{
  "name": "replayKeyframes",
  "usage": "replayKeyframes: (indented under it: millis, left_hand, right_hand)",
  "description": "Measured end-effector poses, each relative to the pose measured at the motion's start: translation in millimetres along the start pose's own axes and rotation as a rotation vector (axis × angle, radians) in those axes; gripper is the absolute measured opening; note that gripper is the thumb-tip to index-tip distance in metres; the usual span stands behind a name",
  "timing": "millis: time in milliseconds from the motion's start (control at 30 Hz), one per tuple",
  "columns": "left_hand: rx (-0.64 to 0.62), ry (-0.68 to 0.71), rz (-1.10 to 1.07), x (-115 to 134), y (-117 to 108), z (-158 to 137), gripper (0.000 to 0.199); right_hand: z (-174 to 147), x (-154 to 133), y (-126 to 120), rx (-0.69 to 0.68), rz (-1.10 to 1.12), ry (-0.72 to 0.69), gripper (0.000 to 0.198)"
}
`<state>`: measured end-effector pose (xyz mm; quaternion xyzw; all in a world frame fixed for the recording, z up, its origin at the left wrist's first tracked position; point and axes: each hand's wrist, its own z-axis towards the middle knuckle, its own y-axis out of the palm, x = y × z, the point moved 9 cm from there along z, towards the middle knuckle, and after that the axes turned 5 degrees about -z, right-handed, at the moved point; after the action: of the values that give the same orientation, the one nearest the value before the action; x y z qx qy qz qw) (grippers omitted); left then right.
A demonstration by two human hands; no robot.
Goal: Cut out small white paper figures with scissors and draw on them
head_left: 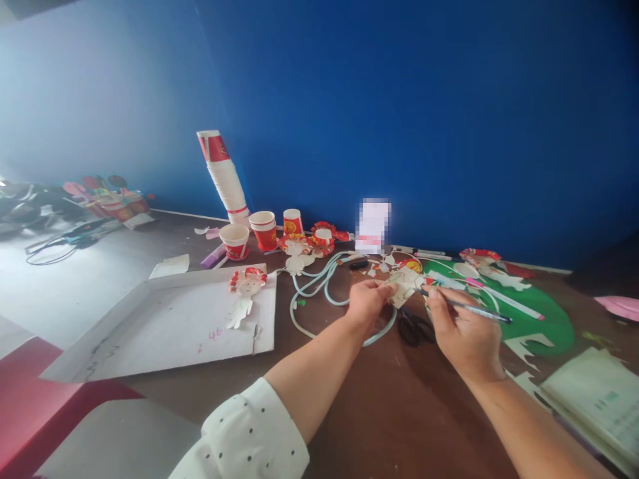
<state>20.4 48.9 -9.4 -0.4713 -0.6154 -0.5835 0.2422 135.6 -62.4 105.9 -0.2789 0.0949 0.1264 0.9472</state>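
Observation:
Between the thumb and fingers of my left hand is a small piece of pale paper, lifted above the brown table. My right hand grips a dark pen, its tip at the paper's right edge. Faint lines show on the paper, too small to read. Just below the paper lie black-handled scissors. A light blue cable loops on the table left of my left hand. Paper figures with red frilled collars, one of them a cutout figure, lie about.
A white box lid sits at left. Behind it rise a tall stack of paper cups and several red cups. At right are a green sheet, a pink marker, paper scraps and a book. A blue wall stands behind.

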Motion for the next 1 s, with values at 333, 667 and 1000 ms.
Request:
replayKeyframes:
  millis: [333, 667, 1000]
  left_hand:
    - [0.000, 0.027, 0.052, 1, -1, 1, 0.020]
    - [-0.032, -0.017, 0.011, -1, 3, -1, 0.023]
    - [-0.104, -0.096, -0.101, -4, 11, -4, 0.031]
  right_hand:
    - [-1, -1, 1, 0.011, -0.006, -0.021, 0.023]
    - [-2, -1, 2, 0.014, -0.027, -0.039, 0.024]
    - [-3, -2, 3, 0.012, -0.043, -0.039, 0.024]
